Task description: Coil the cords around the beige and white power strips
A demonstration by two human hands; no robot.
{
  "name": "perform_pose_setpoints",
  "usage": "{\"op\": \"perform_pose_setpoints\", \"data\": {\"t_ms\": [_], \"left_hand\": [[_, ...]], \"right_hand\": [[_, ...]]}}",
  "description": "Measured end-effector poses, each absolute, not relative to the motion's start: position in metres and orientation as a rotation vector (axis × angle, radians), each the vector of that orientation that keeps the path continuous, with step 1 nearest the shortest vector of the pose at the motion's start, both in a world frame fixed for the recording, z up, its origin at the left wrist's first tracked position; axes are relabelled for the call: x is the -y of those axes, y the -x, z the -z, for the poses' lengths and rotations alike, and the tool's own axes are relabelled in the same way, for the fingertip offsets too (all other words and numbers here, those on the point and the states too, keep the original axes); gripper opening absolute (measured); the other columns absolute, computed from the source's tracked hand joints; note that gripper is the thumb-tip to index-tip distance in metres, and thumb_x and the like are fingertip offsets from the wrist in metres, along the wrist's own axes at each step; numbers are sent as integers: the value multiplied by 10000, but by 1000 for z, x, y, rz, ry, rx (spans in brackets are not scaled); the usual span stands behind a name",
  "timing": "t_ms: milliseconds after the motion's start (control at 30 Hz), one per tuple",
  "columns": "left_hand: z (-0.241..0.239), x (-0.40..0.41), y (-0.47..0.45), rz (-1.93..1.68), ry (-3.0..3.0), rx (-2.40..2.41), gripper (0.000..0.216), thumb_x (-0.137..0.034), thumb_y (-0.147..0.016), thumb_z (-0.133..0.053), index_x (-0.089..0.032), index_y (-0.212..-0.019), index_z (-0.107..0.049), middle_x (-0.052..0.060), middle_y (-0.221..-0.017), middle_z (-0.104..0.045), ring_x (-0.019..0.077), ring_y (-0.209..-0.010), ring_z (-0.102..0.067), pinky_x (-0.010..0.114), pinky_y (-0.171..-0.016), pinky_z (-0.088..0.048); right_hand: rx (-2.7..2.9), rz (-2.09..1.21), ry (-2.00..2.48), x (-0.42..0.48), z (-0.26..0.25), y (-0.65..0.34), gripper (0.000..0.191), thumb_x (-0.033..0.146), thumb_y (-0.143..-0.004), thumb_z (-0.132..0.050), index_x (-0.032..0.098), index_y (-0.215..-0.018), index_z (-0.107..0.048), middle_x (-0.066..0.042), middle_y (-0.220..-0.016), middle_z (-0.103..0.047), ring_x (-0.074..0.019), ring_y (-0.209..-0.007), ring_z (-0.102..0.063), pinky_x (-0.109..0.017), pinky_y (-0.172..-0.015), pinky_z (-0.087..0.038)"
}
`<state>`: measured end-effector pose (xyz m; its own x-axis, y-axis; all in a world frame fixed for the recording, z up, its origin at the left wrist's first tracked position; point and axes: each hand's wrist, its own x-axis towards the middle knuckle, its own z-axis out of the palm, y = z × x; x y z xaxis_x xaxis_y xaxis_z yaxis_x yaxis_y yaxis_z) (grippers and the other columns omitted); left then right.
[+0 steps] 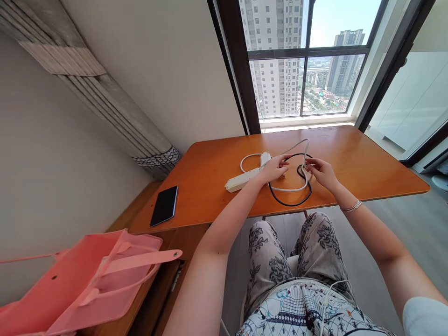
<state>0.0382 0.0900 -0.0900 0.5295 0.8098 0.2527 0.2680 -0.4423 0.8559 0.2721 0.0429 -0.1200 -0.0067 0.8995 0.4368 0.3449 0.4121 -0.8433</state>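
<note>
Both hands are out over the middle of the orange wooden worktop, working on a tangle of cables. The left hand has its fingers curled down and pinching the black cable where it crosses the white one, right next to the end of the white power strip. The right hand is just beside it, fingers bent and closed on the white cable at the right side of the loop (there's a thin bracelet on that wrist). The two hands are near each other but not touching.

The black cable lies in a loose oval on the worktop, hanging close to the near edge, and the white cable loops through and over it, then arcs back to the power strip, which lies flat and angled to the left of the hands.

Further left on the worktop there's a black phone lying face up near the edge, well apart from the cables. Down at the lower left a pink bag sits on a lower surface. Behind the worktop is a big window looking out on high-rise buildings.
</note>
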Motion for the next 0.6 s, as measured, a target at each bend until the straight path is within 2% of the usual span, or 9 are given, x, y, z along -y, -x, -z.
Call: {"op": "perform_pose_setpoints", "data": {"t_ms": [100,200,233,300,433,533,600], "left_hand": [[89,-92,-40,-857,-1962,-881,531,-145,-759,-628,-216,-1285,-604,105,-1378,-608,239,-1148,-650,376,-952,-535],[88,-90,-42,-819,-2002,-898,537,-168,-782,-609,-208,-1317,-579,114,-1363,-612,246,-1161,-641,357,-903,-550],[87,-88,-42,-802,-2019,-898,540,-173,-792,-601,-208,-1330,-568,114,-1353,-616,244,-1166,-637,341,-881,-555],[86,-84,-43,-789,-2057,-903,542,-175,-808,-587,-210,-1347,-549,116,-1361,-599,233,-1161,-636,309,-834,-561],[78,-73,-46,-860,-2189,-1051,460,-158,-808,-601,-189,-1266,-592,133,-1407,-504,170,-967,-678,308,-802,-557],[68,-63,-57,-913,-2274,-1149,308,-197,-842,-609,-167,-1148,-632,105,-1240,-602,138,-806,-668,335,-843,-540],[64,-58,-68,-894,-2239,-1142,303,-246,-863,-626,-172,-1156,-619,82,-1121,-674,152,-785,-675,331,-848,-530]], "right_hand": [[1691,-299,1243,-44,120,-275,237,317,-864,-580,225,-1016,-738,-91,-970,-731,-248,-921,-662,-454,-890,-526],[1655,-14,1320,-48,117,-277,223,302,-820,-618,213,-994,-725,-128,-1095,-688,-306,-1115,-589,-493,-994,-456],[1618,-1,1332,-50,116,-278,260,310,-799,-632,200,-1023,-705,-140,-1142,-670,-312,-1143,-576,-492,-999,-450],[1576,-103,1360,-55,116,-278,359,344,-772,-638,175,-1088,-656,-141,-1118,-673,-294,-1071,-608,-463,-942,-478],[1575,-342,1499,-62,114,-276,379,395,-736,-612,164,-1033,-653,-62,-827,-676,-221,-759,-610,-385,-764,-494],[1529,-310,1525,-62,108,-271,425,383,-644,-666,170,-1012,-656,-81,-945,-687,-230,-819,-599,-386,-779,-482],[1528,-296,1487,-61,104,-266,482,386,-595,-711,173,-1023,-650,-87,-1006,-679,-232,-851,-586,-383,-787,-478]]}}
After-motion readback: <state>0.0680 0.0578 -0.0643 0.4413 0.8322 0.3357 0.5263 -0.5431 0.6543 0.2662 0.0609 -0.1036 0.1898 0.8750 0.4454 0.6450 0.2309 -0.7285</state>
